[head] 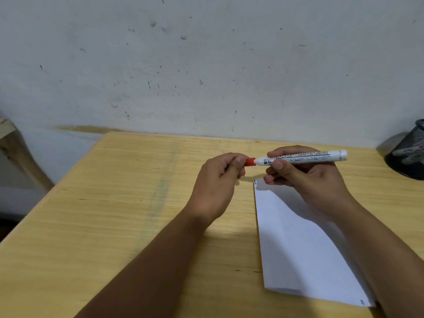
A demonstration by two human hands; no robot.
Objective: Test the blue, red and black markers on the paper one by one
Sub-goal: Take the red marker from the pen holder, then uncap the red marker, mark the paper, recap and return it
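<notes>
A white-barrelled red marker [305, 157] is held level above the table, its red cap [250, 162] pointing left. My right hand [305, 180] grips the barrel near the middle. My left hand [218, 180] pinches the red cap between thumb and fingers. Whether the cap is on or slightly off the tip, I cannot tell. A white sheet of paper [298, 244] lies on the table below my right hand and forearm, partly covered by them. No blue or black marker is in sight.
The wooden table [114, 214] butts against a stained white wall. A black mesh pen holder [408, 154] stands at the far right edge. A wooden frame [13, 143] leans off the table's left side.
</notes>
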